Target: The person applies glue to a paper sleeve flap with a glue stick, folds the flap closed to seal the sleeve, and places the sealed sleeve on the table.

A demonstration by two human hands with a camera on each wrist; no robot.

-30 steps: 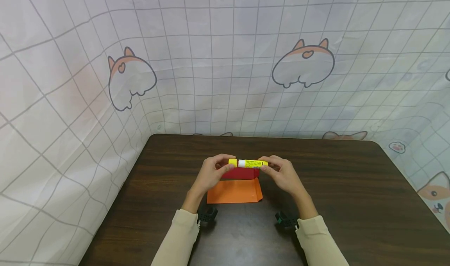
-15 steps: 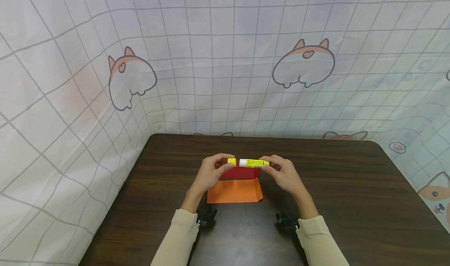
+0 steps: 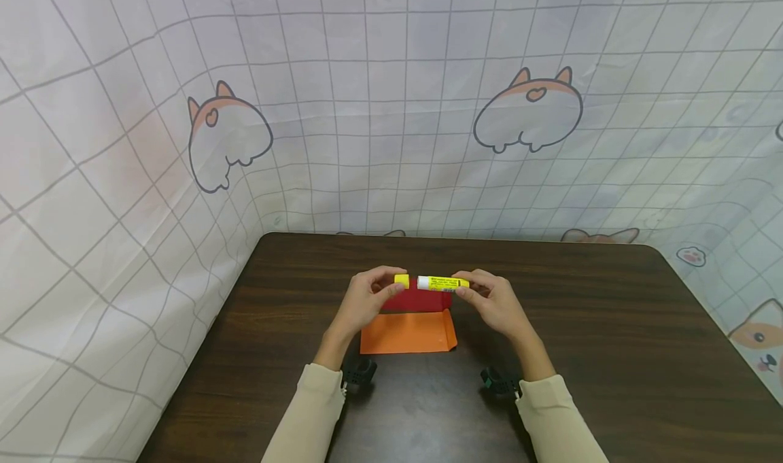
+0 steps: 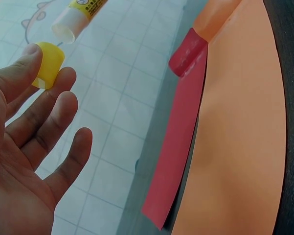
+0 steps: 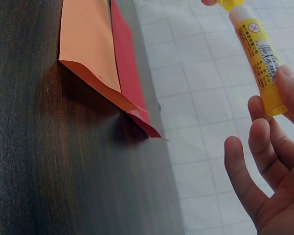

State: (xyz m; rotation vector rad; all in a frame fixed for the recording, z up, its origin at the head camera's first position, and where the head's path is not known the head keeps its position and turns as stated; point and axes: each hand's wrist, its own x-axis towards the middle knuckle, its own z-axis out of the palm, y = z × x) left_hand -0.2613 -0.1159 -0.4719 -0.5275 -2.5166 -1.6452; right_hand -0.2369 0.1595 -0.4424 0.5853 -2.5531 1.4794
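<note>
The left hand [image 3: 362, 302] pinches a yellow cap [image 3: 402, 281] between thumb and fingers; in the left wrist view the cap [image 4: 51, 65] shows whole, the other fingers spread. The right hand [image 3: 498, 304] pinches the yellow end of a glue stick [image 3: 442, 284], whose white end points at the cap across a small gap. In the right wrist view the glue stick [image 5: 259, 61] carries black print and a barcode. Both hands are above an orange paper piece [image 3: 406, 334] with a folded right end and a red paper piece [image 3: 418, 302] behind it.
The papers lie on a dark wooden table [image 3: 612, 340]. Behind and beside it hangs a white grid-patterned cloth [image 3: 391, 123] with animal drawings. Black devices [image 3: 361, 372] sit at both wrists.
The cap has come apart from the glue stick: the left hand has shifted slightly left with the cap, the right hand slightly right with the stick. The papers have not moved.
</note>
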